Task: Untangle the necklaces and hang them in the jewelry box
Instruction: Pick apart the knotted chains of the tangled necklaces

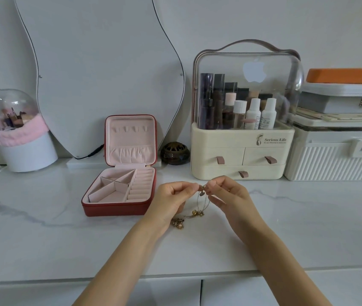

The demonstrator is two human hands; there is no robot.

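A tangle of thin gold necklaces (200, 204) hangs between my hands above the white marble counter. My left hand (173, 197) pinches the chains at the top with thumb and forefinger. My right hand (226, 195) pinches the same spot from the other side, next to a small pendant. Lower parts of the chains with gold pendants (179, 223) trail onto the counter under my left wrist. The red jewelry box (120, 208) stands open to the left, its pink lid upright with a row of small hooks (130, 129) and compartments below, all bare.
A cream cosmetics organizer (242, 155) with a clear dome stands just behind my hands. White storage cases (334, 160) sit at the right. A curved mirror (100, 74), a dark round burner (174, 153) and a domed brush holder (18, 138) stand along the back. The counter edge (175, 277) runs close below.
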